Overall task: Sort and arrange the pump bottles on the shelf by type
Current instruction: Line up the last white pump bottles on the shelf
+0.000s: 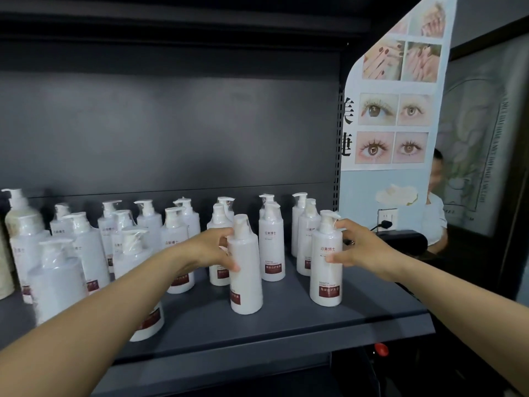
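The dark shelf [286, 319] is my landmark, and everything I am sorting stands on its board. Toward its left end the wide white pump bottles [57, 279] crowd together, most of them wrapped in clear film; toward its right end stand the slimmer bottles with dark red labels, in loose rows running to the back. At the far left edge of the shelf a cream-coloured bottle [17, 213] looks like a different type.

Near the middle of the shelf's front, my left hand [211, 250] wraps the neck and shoulder of a slim bottle [245, 270], fingers curled round it, thumb low on the front. Nearer the right end, my right hand [357, 250] cups the side of a second slim bottle [327, 262], fingers spread against its shoulder and pump collar; I cannot tell whether it truly grips or only steadies.

I judge these bottles full and fairly heavy, stiff plastic, smooth, and slippery where film covers them. The shoulder below the pump seems the safest hold; lifting by the pump head might loosen it. What they contain I cannot see; one label reads keratin conditioner.
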